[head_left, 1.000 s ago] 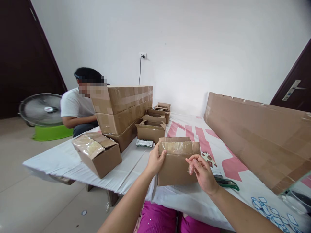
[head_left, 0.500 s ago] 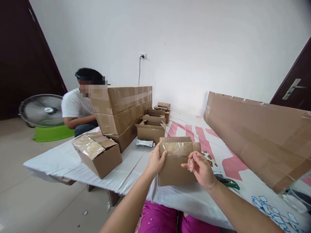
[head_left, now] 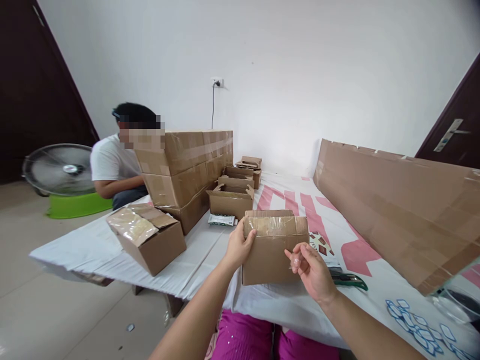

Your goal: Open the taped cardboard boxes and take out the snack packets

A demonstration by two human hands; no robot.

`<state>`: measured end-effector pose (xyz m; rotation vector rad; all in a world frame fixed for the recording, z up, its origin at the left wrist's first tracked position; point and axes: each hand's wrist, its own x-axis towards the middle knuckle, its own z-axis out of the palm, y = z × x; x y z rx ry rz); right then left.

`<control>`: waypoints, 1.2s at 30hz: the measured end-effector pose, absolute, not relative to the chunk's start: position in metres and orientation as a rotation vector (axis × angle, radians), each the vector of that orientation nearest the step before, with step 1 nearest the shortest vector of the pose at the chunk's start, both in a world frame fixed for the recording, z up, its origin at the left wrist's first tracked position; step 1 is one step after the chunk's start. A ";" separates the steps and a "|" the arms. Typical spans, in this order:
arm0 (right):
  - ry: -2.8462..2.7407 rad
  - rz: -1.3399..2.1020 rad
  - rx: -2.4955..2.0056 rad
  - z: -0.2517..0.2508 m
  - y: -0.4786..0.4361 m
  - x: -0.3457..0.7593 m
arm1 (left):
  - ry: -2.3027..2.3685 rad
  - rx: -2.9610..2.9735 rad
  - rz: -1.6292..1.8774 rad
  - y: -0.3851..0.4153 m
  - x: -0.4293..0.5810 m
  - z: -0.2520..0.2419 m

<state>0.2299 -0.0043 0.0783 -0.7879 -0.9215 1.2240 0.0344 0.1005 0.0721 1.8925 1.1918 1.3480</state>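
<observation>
A brown cardboard box stands at the table's near edge, its taped top flap raised. My left hand grips the box by its left upper corner, thumb on the front face. In front of the box's right side, my right hand is closed on a crumpled piece of clear tape. A green utility knife lies just right of that hand. Partly hidden behind the hand is a white packet with brown print.
Stacked taped boxes stand at the left, with open boxes beside them. A loose box sits nearer. A tall cardboard sheet lines the right side. Blue-edged pieces lie front right. A person sits beyond the stack.
My right hand has lowered slightly, with the crumpled tape still in its fingers. My left hand keeps its hold on the box. The whole view has shifted a little.
</observation>
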 end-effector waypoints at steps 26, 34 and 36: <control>-1.279 0.953 -0.902 0.099 0.009 0.230 | 1.141 2.006 1.301 0.088 0.048 0.063; -1.403 0.844 -1.103 0.082 -0.008 0.240 | 1.085 2.018 1.283 0.083 0.046 0.058; -1.506 0.778 -1.167 0.079 -0.011 0.239 | 1.055 2.003 1.283 0.080 0.044 0.057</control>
